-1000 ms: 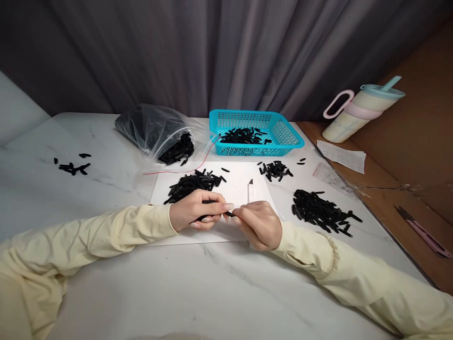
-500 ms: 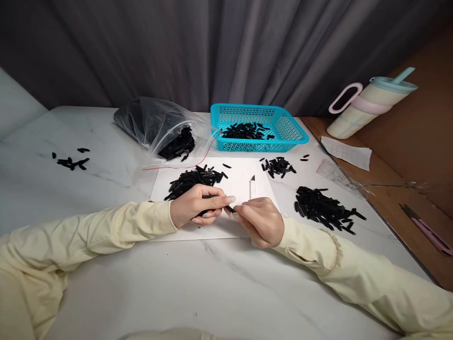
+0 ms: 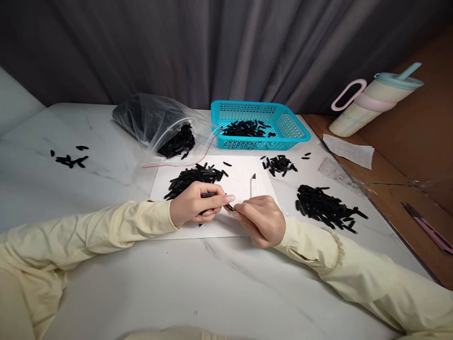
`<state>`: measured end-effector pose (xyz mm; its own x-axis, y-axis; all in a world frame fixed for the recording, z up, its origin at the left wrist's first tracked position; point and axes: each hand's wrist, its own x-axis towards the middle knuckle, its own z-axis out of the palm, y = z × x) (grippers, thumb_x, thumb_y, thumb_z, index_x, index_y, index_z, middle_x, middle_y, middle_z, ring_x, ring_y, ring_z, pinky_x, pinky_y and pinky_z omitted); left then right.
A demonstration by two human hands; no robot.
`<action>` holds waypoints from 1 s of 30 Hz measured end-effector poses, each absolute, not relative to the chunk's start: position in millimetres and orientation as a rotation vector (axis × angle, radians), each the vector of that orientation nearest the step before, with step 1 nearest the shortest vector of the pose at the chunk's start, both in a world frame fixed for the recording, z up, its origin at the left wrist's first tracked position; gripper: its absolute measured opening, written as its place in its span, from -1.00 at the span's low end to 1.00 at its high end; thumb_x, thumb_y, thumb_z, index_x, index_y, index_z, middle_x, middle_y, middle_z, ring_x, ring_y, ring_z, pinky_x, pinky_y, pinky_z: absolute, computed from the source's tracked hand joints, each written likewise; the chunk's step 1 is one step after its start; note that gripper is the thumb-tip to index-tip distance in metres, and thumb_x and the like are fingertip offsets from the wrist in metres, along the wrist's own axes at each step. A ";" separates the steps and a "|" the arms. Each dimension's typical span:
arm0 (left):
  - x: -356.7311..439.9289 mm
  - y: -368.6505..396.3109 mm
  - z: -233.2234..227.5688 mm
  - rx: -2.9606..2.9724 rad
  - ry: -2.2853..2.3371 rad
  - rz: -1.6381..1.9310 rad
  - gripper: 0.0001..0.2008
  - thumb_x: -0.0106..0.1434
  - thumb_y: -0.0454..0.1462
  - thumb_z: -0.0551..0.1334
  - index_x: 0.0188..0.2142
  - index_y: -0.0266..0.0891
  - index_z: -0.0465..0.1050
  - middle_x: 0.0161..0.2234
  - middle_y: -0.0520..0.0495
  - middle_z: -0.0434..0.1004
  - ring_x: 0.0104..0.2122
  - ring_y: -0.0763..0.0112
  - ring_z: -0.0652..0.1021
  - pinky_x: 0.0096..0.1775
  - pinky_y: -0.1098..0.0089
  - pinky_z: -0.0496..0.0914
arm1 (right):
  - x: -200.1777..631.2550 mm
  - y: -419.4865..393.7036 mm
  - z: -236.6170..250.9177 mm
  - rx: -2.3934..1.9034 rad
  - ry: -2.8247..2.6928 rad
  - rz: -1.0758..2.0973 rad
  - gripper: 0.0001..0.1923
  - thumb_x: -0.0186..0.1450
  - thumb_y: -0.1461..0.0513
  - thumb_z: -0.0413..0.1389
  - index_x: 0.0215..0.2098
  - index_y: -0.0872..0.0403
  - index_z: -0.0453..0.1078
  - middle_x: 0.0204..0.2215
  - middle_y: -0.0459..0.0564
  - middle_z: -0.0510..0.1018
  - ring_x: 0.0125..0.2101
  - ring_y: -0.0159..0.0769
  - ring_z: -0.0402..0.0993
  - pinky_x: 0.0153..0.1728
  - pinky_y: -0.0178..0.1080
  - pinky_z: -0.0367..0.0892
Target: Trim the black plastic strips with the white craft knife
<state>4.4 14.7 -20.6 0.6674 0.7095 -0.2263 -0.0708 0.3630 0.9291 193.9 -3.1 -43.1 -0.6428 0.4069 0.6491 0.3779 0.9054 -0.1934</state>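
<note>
Over the white sheet (image 3: 226, 229), my left hand (image 3: 200, 203) is closed around several thin black pieces. My right hand (image 3: 262, 219) pinches the near end of a slim black piece (image 3: 229, 206), whose other end meets my left thumb and fingers. Just behind my left hand lies a heap of black pieces (image 3: 193, 178) on the sheet. A craft knife (image 3: 253, 186) with a white handle and dark tip rests behind my right hand. What the black pieces are made of I cannot tell.
A clear zip bag (image 3: 148, 123) spills black pieces at the back, beside a blue basket (image 3: 262, 144) holding more. Other piles (image 3: 325, 208) lie right, with a few pieces (image 3: 71, 161) far left. A tumbler (image 3: 375, 104), paper slip (image 3: 348, 151) and pink-handled tool (image 3: 426, 229) stand or lie rightward.
Both hands stay nearly in place, with the slim black piece still between them. The view has shifted very slightly.
</note>
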 end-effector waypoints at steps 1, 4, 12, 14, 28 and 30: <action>4.7 13.7 -19.7 1.122 0.702 0.572 -0.70 0.12 -0.18 0.28 -0.58 -0.33 0.28 -0.74 0.20 0.13 -0.81 0.75 0.14 -0.76 0.64 -0.06 | 194.0 -3.2 -42.9 -0.557 -2.336 0.054 -0.83 0.29 0.37 -0.14 -0.43 0.10 0.20 -0.74 -0.19 0.18 -0.75 -0.41 0.02 -0.68 -0.30 -0.05; 5.0 10.8 -18.4 1.210 0.737 0.618 -0.72 0.13 -0.19 0.26 -0.57 -0.32 0.28 -0.73 0.20 0.12 -0.80 0.73 0.14 -0.75 0.62 -0.04 | 194.2 -3.5 -42.5 -0.558 -2.343 0.066 -0.83 0.29 0.37 -0.14 -0.42 0.10 0.20 -0.74 -0.19 0.19 -0.74 -0.40 0.03 -0.68 -0.30 -0.04; 4.4 7.6 -22.3 1.383 0.809 0.716 -0.75 0.18 -0.21 0.20 -0.56 -0.30 0.26 -0.73 0.20 0.09 -0.78 0.71 0.14 -0.73 0.59 0.03 | 193.5 -3.8 -42.4 -0.581 -2.305 0.093 -0.87 0.26 0.39 -0.09 -0.42 0.10 0.20 -0.74 -0.21 0.17 -0.74 -0.41 0.01 -0.67 -0.30 -0.05; 4.3 7.3 -23.2 1.394 0.818 0.727 -0.73 0.18 -0.20 0.20 -0.56 -0.29 0.25 -0.72 0.20 0.09 -0.78 0.72 0.14 -0.73 0.59 0.03 | 193.5 -3.7 -42.5 -0.595 -2.295 0.101 -0.88 0.25 0.37 -0.07 -0.43 0.09 0.20 -0.74 -0.22 0.16 -0.74 -0.42 0.01 -0.67 -0.31 -0.04; 5.0 6.9 -22.7 1.418 0.827 0.697 -0.67 0.17 -0.11 0.19 -0.57 -0.28 0.23 -0.72 0.19 0.11 -0.78 0.72 0.14 -0.73 0.58 0.04 | 193.5 -3.9 -43.7 -0.608 -2.281 0.092 -0.91 0.29 0.31 -0.08 -0.35 0.11 0.23 -0.75 -0.23 0.19 -0.75 -0.43 0.08 -0.67 -0.32 0.01; 5.5 7.4 -22.9 1.407 0.831 0.685 -0.66 0.16 -0.08 0.20 -0.57 -0.28 0.23 -0.72 0.19 0.11 -0.79 0.72 0.14 -0.73 0.58 0.03 | 193.3 -3.7 -43.8 -0.597 -2.295 0.075 -0.90 0.30 0.32 -0.09 -0.36 0.11 0.23 -0.75 -0.22 0.20 -0.76 -0.43 0.08 -0.68 -0.32 -0.01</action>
<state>5.5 7.4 -22.9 0.5567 0.8257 -0.0908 0.0677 0.0639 0.9957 193.3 -3.7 -43.8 -0.6101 0.4403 0.6587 0.3964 0.8895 -0.2274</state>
